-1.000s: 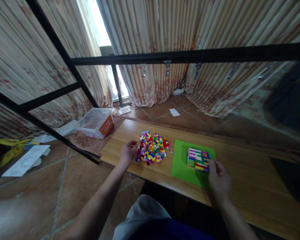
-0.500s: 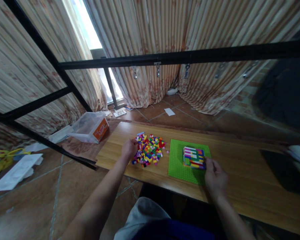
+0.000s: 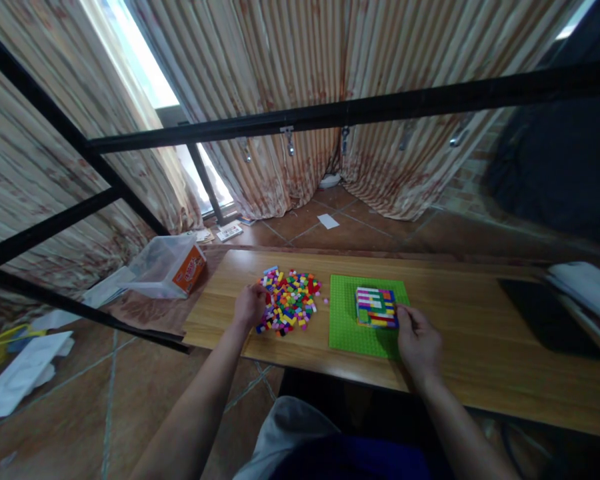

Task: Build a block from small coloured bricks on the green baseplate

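My left hand (image 3: 251,307) rests at the left edge of a loose pile of small toy bricks (image 3: 293,300) in many colours. Its fingers are curled together, and what they hold, if anything, is hidden. A low block built of coloured bricks (image 3: 375,307) stands on a green studded baseplate (image 3: 343,337). At the block's right side is my right hand (image 3: 421,340), thumb and fingers closed against its edge. Whether a small brick is between those fingers I cannot make out. One pink brick (image 3: 326,301) lies between the pile and the baseplate.
The wooden table (image 3: 465,320) carries a dark flat mat (image 3: 545,313) at right. A clear plastic bin (image 3: 160,267) with an orange label stands on the floor at left. A black metal bar (image 3: 310,120) crosses before the curtains. Papers lie on the tiled floor.
The whole view has shifted, so the table and bricks sit slightly further left. Both hands keep about the same places, the left at the pile and the right beside the built block.
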A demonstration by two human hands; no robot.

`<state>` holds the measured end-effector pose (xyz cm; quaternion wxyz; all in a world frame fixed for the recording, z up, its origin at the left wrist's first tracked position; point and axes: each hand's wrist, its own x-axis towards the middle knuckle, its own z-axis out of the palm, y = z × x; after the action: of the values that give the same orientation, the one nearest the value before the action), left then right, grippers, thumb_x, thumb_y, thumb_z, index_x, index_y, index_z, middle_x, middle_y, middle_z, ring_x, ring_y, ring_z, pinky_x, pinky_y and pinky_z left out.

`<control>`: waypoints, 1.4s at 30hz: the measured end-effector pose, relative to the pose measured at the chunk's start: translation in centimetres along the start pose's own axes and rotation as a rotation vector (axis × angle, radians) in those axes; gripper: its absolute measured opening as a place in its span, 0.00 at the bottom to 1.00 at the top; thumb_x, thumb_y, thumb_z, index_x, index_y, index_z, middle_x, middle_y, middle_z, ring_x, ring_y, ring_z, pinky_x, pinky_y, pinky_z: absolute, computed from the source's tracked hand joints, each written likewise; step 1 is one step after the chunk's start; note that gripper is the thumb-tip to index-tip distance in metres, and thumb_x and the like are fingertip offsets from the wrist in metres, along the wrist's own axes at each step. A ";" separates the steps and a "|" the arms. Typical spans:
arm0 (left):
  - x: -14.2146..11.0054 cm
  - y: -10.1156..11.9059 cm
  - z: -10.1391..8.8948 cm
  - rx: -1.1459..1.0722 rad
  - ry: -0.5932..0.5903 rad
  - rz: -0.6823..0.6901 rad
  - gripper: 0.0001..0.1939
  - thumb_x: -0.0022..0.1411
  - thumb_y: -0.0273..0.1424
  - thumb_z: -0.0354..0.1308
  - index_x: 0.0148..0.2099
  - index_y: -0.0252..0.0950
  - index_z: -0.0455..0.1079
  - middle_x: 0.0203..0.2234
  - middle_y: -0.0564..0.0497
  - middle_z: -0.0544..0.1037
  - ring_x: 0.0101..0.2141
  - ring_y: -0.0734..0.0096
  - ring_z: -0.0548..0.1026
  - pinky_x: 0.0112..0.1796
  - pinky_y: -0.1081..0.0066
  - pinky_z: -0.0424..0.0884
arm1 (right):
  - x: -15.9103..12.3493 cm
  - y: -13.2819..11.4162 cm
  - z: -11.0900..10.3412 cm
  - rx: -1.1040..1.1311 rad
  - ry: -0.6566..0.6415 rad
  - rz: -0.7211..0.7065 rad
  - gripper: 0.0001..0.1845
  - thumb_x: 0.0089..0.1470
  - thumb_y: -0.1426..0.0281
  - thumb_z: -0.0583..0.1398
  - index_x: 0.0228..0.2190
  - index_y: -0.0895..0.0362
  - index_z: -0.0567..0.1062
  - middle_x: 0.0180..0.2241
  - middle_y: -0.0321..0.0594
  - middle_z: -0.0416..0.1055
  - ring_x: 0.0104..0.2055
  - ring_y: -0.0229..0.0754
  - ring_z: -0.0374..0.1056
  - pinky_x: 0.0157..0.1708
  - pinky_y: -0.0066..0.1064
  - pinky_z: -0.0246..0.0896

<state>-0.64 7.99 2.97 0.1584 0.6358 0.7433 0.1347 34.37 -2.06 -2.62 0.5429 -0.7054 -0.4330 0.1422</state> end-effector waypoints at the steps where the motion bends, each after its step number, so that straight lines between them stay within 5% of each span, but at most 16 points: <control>1: -0.1 0.0 0.0 -0.003 0.003 0.011 0.11 0.62 0.28 0.53 0.39 0.38 0.78 0.34 0.49 0.81 0.36 0.69 0.76 0.36 0.73 0.66 | 0.0 0.1 0.0 0.005 0.002 0.000 0.26 0.57 0.51 0.54 0.39 0.58 0.80 0.39 0.49 0.79 0.41 0.49 0.74 0.43 0.38 0.66; 18: -0.5 0.9 -0.8 0.054 -0.019 0.032 0.09 0.60 0.27 0.56 0.39 0.37 0.77 0.35 0.47 0.81 0.37 0.67 0.76 0.37 0.73 0.66 | 0.0 -0.1 0.1 0.004 -0.013 -0.031 0.23 0.57 0.53 0.55 0.37 0.57 0.79 0.38 0.47 0.78 0.40 0.48 0.73 0.43 0.39 0.66; 23: -0.6 0.6 -1.0 -0.074 0.046 0.008 0.06 0.58 0.28 0.56 0.35 0.36 0.74 0.31 0.50 0.80 0.33 0.69 0.75 0.34 0.72 0.65 | 0.0 -0.4 0.3 0.043 -0.005 -0.033 0.22 0.57 0.54 0.55 0.37 0.58 0.79 0.38 0.48 0.78 0.40 0.47 0.73 0.44 0.39 0.66; 26: -1.6 1.3 -0.6 -0.339 0.115 0.043 0.06 0.58 0.29 0.56 0.37 0.36 0.73 0.29 0.51 0.79 0.32 0.70 0.75 0.35 0.73 0.68 | 0.0 -0.5 0.3 0.090 0.003 -0.041 0.22 0.58 0.54 0.55 0.37 0.58 0.79 0.39 0.48 0.78 0.41 0.47 0.73 0.45 0.39 0.66; 31: -5.9 5.5 1.8 -0.684 -0.046 0.258 0.10 0.59 0.32 0.56 0.41 0.37 0.75 0.37 0.49 0.81 0.39 0.68 0.77 0.42 0.70 0.72 | 0.0 -0.6 0.4 0.188 0.045 -0.001 0.21 0.58 0.54 0.55 0.36 0.57 0.79 0.38 0.46 0.78 0.41 0.46 0.73 0.44 0.38 0.67; 36: -9.7 11.2 4.7 -0.651 -0.156 0.429 0.09 0.62 0.31 0.54 0.40 0.39 0.76 0.34 0.50 0.81 0.37 0.68 0.78 0.41 0.68 0.73 | 0.1 -0.6 0.5 0.213 0.055 0.007 0.22 0.58 0.53 0.55 0.36 0.56 0.79 0.37 0.45 0.78 0.40 0.47 0.73 0.43 0.38 0.68; 42: -9.6 16.5 5.8 -0.511 -0.096 0.647 0.08 0.63 0.27 0.56 0.41 0.41 0.76 0.37 0.51 0.81 0.42 0.67 0.77 0.49 0.64 0.69 | 0.1 -1.0 0.5 0.226 0.048 0.000 0.22 0.59 0.52 0.54 0.34 0.56 0.79 0.36 0.44 0.78 0.40 0.47 0.73 0.43 0.37 0.67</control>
<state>17.92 1.01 4.92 0.2950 0.7823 0.4396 0.3281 33.67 -1.62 -1.83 0.6291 -0.6429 -0.4011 0.1732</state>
